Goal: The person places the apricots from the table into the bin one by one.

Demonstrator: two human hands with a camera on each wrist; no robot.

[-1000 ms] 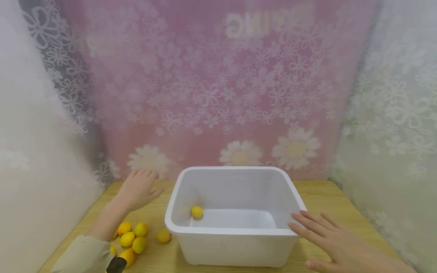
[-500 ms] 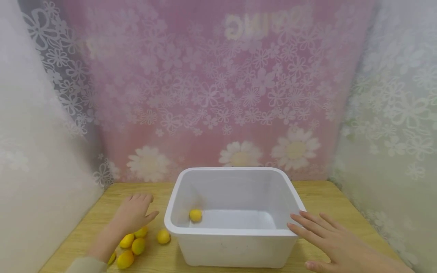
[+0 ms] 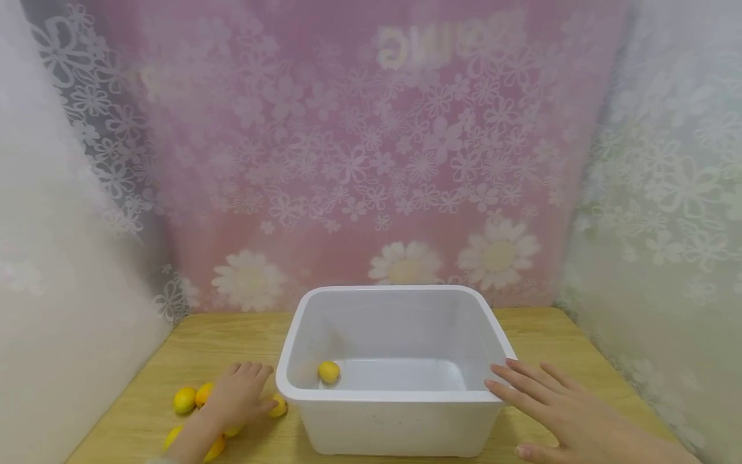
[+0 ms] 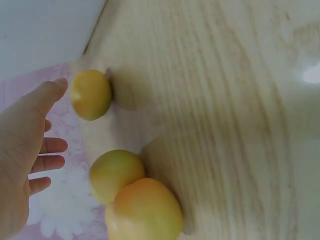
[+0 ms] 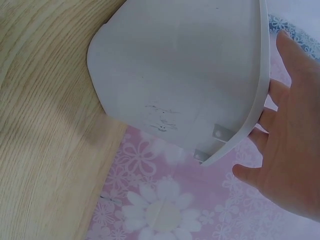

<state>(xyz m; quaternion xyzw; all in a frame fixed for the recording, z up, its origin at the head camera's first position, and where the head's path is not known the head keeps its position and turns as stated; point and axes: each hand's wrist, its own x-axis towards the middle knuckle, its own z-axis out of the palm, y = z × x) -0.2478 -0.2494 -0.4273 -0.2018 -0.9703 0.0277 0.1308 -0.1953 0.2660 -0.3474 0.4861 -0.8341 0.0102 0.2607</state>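
Note:
My left hand [image 3: 239, 392] reaches over several yellow lemons on the table, fingers loosely extended and nothing held. A single lemon [image 3: 278, 406] lies just right of its thumb, beside the white tub. In the left wrist view the thumb tip comes up close to one lemon [image 4: 91, 95], while a greenish lemon [image 4: 117, 172] and a larger-looking orange-yellow one [image 4: 146, 212] touch each other below. My right hand [image 3: 551, 403] rests its spread fingertips on the right rim of the white tub [image 3: 394, 396]. One lemon [image 3: 328, 372] sits inside the tub at its left end.
More lemons, such as a greenish-yellow one [image 3: 185, 400], lie left of and under the left forearm, partly hidden. The wooden table [image 3: 232, 332] ends at a pink flowered backdrop [image 3: 348, 161], with pale sheets along both sides.
My left hand has come down and nearer, from the back left of the table to over the lemons beside the tub. The right hand stays at the rim.

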